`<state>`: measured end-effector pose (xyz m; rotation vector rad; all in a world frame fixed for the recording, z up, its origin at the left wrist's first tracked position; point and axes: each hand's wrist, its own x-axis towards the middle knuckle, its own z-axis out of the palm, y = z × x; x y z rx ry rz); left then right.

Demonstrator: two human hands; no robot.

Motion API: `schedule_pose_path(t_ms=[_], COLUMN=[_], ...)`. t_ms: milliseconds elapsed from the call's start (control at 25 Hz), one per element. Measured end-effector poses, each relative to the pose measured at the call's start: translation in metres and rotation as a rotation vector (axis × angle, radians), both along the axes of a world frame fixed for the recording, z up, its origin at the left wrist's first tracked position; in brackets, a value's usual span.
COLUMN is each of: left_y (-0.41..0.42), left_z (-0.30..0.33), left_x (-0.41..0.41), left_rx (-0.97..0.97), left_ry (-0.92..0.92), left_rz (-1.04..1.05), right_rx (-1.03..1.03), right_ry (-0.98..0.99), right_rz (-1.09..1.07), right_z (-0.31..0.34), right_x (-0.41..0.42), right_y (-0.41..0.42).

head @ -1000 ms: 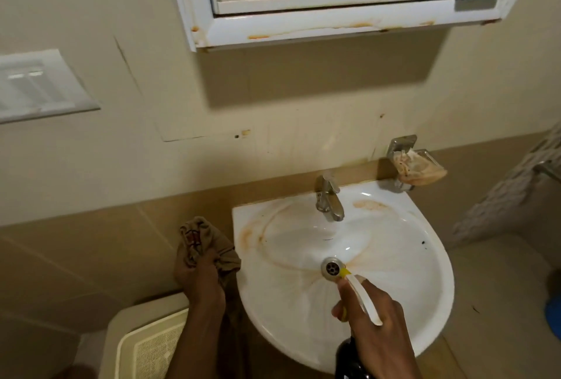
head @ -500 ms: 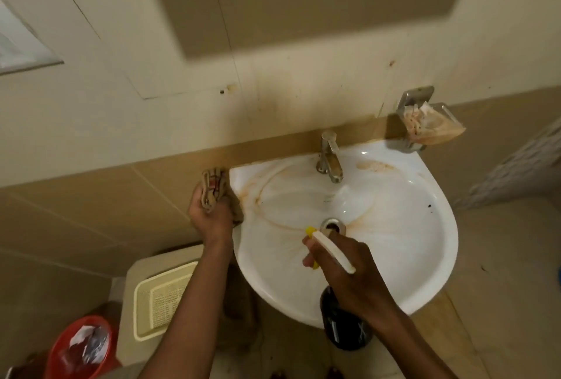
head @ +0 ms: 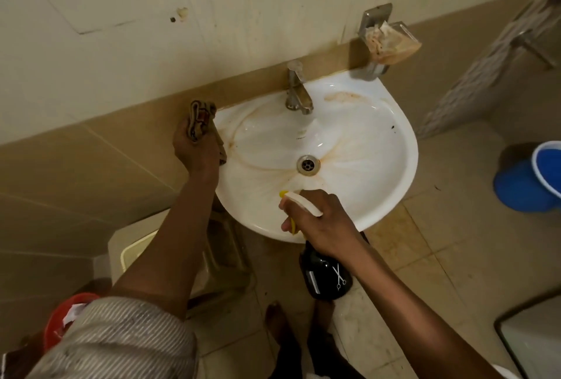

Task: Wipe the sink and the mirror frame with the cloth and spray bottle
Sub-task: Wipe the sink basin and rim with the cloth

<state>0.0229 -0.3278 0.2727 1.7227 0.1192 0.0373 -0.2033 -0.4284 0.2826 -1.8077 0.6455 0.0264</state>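
A white sink (head: 379, 184) with rusty brown stains hangs on the wall, its drain (head: 308, 165) in the middle and a metal tap (head: 297, 93) at the back. My left hand (head: 197, 150) grips a bunched brown cloth (head: 198, 118) at the sink's left rim. Over the front rim my right hand (head: 318, 220) holds a dark spray bottle (head: 326, 277); its white and yellow nozzle (head: 299, 201) points left over the basin. The mirror frame is out of view.
A soap dish (head: 390, 44) with orange residue is fixed to the wall at the sink's back right. A blue bucket (head: 534, 178) stands on the floor to the right. Below left are a cream plastic bin (head: 133, 251) and a red bin (head: 60, 318). My bare feet (head: 279, 324) show under the sink.
The view has tilted down, so the mirror frame has left the picture. My right hand with the bottle has drawn back from the drain to the front rim. The left hand keeps the cloth at the left rim.
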Motion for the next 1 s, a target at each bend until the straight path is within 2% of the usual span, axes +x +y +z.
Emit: schedule_pose_path(t_ms=[320, 480, 600, 880, 1000], left_y=[-0.013, -0.020, -0.028, -0.030, -0.029], left_z=[-0.006, -0.002, 0.000, -0.003, -0.006], left_x=[-0.012, -0.016, -0.019, -0.017, -0.014], left_rx=[-0.064, -0.096, -0.135, -0.149, -0.129], left_ry=[0.081, 0.102, 0.080, 0.064, 0.063], left_rz=[-0.066, -0.106, -0.136, -0.195, -0.202], right_rx=[-0.145, -0.274, -0.261, -0.366, -0.407], right_ry=[0.124, 0.174, 0.202, 0.187, 0.147], right_rz=[-0.112, -0.240, -0.362, -0.669, -0.732], right_z=[-0.002, -0.002, -0.004, -0.002, 0.002], right_x=[-0.056, -0.079, -0.091, -0.110, -0.107], right_y=[0.006, 0.000, -0.008, -0.039, -0.061])
